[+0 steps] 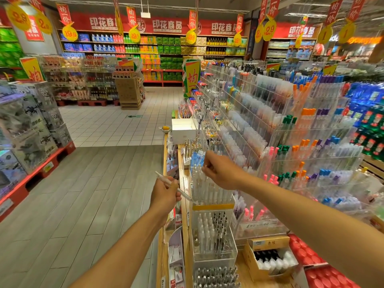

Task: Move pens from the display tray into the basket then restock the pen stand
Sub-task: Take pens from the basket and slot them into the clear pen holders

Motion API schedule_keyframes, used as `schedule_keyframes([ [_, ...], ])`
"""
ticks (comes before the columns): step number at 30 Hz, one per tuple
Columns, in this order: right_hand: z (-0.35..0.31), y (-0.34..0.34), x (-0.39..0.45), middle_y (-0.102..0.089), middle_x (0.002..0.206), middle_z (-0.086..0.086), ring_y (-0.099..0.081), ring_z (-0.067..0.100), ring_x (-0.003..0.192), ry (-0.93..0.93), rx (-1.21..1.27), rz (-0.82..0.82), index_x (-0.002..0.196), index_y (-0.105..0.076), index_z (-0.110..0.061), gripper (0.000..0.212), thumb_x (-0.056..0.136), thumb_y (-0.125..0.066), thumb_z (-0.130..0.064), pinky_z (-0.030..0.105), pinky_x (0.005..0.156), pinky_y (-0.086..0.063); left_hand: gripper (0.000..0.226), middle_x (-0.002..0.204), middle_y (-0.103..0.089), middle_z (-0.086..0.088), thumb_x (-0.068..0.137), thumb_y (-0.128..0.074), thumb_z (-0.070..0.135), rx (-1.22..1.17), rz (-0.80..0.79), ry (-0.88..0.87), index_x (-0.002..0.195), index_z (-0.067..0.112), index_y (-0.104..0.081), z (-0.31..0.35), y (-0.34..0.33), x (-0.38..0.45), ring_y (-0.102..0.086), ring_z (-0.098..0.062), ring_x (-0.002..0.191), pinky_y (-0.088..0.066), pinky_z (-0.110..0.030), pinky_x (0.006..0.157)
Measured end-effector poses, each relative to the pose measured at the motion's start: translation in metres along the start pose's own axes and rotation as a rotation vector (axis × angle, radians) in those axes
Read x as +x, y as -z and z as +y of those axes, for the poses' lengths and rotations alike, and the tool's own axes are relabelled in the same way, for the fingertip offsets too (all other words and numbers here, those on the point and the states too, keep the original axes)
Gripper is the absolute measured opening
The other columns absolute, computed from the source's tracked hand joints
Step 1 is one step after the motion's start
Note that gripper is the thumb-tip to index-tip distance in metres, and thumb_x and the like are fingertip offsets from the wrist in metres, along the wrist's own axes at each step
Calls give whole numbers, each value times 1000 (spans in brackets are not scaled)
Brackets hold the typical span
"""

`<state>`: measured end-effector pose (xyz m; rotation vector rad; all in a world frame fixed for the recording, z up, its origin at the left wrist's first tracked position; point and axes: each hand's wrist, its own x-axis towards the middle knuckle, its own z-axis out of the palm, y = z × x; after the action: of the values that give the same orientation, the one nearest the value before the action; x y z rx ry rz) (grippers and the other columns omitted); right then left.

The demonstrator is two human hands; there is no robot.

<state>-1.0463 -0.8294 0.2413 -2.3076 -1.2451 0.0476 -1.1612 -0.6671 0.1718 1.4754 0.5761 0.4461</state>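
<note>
My left hand (pixel 165 195) grips a clear white pen (pixel 166 179), held slantwise with its lower tip near the left rim of a clear acrylic pen stand (pixel 212 206). The stand is packed with upright clear pens (pixel 207 188). Over their tops hovers my right hand (pixel 221 170), its fingers curled down onto the pen caps; whether it pinches one is hidden. Below it stands a second clear stand (pixel 215 242) with white and black pens. No basket shows.
A wooden counter edge (pixel 185 204) runs away from me, with tiered acrylic pen racks (pixel 291 132) to the right. A white box (pixel 184 129) sits further along, a cardboard box of pens (pixel 270 260) lower right. The aisle floor lies to the left.
</note>
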Motion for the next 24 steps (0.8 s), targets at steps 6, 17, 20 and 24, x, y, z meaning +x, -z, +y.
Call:
schedule_keyframes([
  [6, 4, -8, 0, -50, 83, -2, -47, 19, 74, 5, -120, -28, 93, -47, -15, 12, 99, -53, -23, 28, 59, -34, 3, 97, -63, -10, 102, -51, 17, 104, -12, -96, 102, 17, -54, 2, -6, -2, -67, -23, 91, -59, -31, 78],
  [17, 14, -20, -3, -55, 118, -1, -43, 22, 112, 9, -419, 52, 112, -65, -24, 26, 93, -59, -41, 36, 89, -40, 7, 95, -61, -1, 103, -48, 16, 363, -71, -198, 98, 21, -49, -3, -19, 4, -66, -17, 89, -52, -19, 67],
  [20, 25, -21, -10, -55, 124, -2, -43, 21, 117, 37, -358, 106, 118, -63, -26, 29, 91, -63, -38, 36, 95, -38, 9, 100, -62, -3, 103, -48, 15, 460, -90, -261, 95, 18, -47, 0, -21, 5, -65, -22, 88, -57, -36, 77],
  [24, 48, -17, -25, -56, 120, -4, -44, 14, 116, -25, -129, 267, 115, -64, -23, 28, 88, -70, -30, 27, 97, -33, 6, 96, -62, -12, 104, -45, 14, 570, -148, -258, 99, 12, -46, 3, -25, 5, -64, -33, 92, -54, -48, 85],
])
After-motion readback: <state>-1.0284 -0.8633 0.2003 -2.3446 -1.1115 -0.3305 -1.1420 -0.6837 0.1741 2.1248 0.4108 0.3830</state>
